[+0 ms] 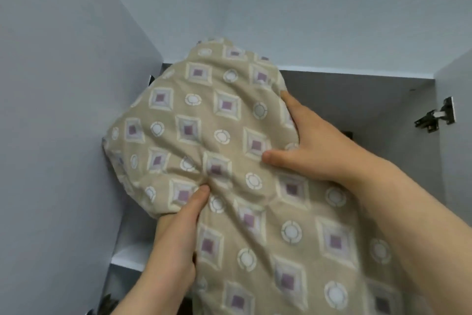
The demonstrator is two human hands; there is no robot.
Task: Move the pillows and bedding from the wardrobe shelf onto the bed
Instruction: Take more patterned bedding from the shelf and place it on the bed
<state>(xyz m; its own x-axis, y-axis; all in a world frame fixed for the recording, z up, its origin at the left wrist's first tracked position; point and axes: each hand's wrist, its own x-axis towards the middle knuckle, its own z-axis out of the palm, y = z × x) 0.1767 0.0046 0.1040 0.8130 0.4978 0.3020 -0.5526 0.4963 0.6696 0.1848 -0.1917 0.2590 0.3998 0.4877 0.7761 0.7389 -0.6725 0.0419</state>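
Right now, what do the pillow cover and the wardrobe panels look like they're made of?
Pillow: soft woven cloth, probably cotton, matte beige print; it creases under both hands' grip. Wardrobe panel: smooth, flat, pale grey board, likely laminate, matte. A metal hinge shows at the right.

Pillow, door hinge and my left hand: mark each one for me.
pillow (pixel 229 151): head view, on the middle of its patterned cover.
door hinge (pixel 438 115): head view, on its metal arm.
left hand (pixel 176 228): head view, on its back below the thumb.

the pillow (pixel 229 161) was beige, patterned with purple-centred cream diamonds and white circles. the wardrobe doors (pixel 63 110) were pale grey, the shelf (pixel 127 254) white, the hinge (pixel 436 115) black.
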